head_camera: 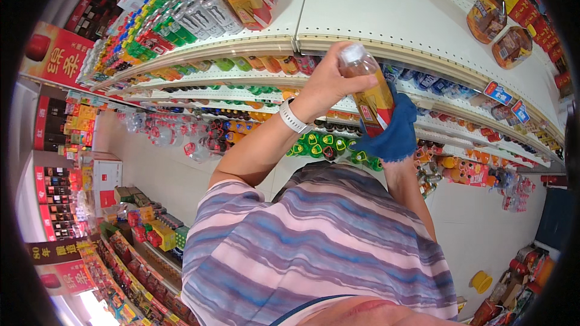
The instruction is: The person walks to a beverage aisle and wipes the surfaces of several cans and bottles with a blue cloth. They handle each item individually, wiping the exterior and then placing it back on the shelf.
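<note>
My left hand [331, 81], with a white watch [290, 115] on its wrist, grips a plastic drink bottle [372, 95] near its neck. The bottle is tilted, with its white cap up and a yellow and red label around it. A blue cloth [398, 131] covers my right hand [394, 145] and presses against the lower side and base of the bottle. The fingers of that hand are hidden under the cloth. Both hands are in front of the edge of a white upper shelf [362, 9]. Two similar bottles [247, 2] stand on that shelf to the left.
Drink cans [217, 13] stand in rows left of the bare shelf part. Large bottles of brown drink [512, 47] are at its right. Lower shelves hold more bottles [421, 79]. Green-capped bottles [317, 142] stand low before me. A yellow stool [481, 282] is on the floor.
</note>
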Tool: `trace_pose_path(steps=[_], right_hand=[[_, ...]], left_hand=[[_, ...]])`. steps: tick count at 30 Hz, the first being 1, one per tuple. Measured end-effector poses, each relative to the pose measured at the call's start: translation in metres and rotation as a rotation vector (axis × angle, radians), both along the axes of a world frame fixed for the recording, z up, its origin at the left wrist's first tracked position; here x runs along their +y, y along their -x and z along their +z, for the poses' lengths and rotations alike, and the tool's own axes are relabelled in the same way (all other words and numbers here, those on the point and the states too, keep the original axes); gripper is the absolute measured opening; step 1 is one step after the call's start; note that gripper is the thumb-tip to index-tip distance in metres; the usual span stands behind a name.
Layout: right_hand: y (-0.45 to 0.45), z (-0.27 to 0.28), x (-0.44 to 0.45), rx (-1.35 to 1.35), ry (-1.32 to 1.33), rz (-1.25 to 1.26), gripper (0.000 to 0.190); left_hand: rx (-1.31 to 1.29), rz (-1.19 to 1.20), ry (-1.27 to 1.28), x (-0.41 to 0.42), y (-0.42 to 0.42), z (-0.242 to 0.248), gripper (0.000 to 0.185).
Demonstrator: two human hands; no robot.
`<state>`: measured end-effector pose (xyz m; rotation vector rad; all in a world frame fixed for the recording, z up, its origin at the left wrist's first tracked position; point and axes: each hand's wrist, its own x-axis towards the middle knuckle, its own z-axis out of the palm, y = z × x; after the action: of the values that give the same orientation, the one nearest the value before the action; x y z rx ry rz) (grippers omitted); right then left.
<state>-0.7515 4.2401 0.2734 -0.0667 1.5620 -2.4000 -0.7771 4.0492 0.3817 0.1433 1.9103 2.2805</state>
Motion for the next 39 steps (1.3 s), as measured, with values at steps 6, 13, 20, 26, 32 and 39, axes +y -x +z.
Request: trace_pose_path(steps=[6, 13, 20, 26, 32, 39], right_hand=[[0.0, 0.03, -0.011, -0.283, 0.575, -0.288, 0.036], [0.015, 0.046, -0.002, -0.175, 0.348, -0.514, 0.025], [0.038, 0.038, 0.019, -0.257, 0.538, -0.405, 0.019], [0.0, 0.035, 0.036, 0.879, -1.23, -0.397, 0.019], [-0.028, -0.008, 0.056, 0.418, -1.26, -0.166, 0.022], [-0.051, -0.039, 0.079, 0.318, -1.232, -0.384, 0.041]], left_hand=[[0.117, -0.138, 0.446, -0.007, 0.019, 0.024, 0.072], [0.023, -0.21, 0.236, 0.001, 0.034, 0.043, 0.061], [0.271, -0.16, 0.4, -0.018, 0.072, 0.087, 0.059], [0.447, -0.184, 0.851, -0.118, 0.229, 0.126, 0.06], [0.586, 0.172, 1.323, -0.22, 0.337, 0.142, 0.07], [0.289, 0.212, 1.6, -0.226, 0.357, 0.119, 0.07]])
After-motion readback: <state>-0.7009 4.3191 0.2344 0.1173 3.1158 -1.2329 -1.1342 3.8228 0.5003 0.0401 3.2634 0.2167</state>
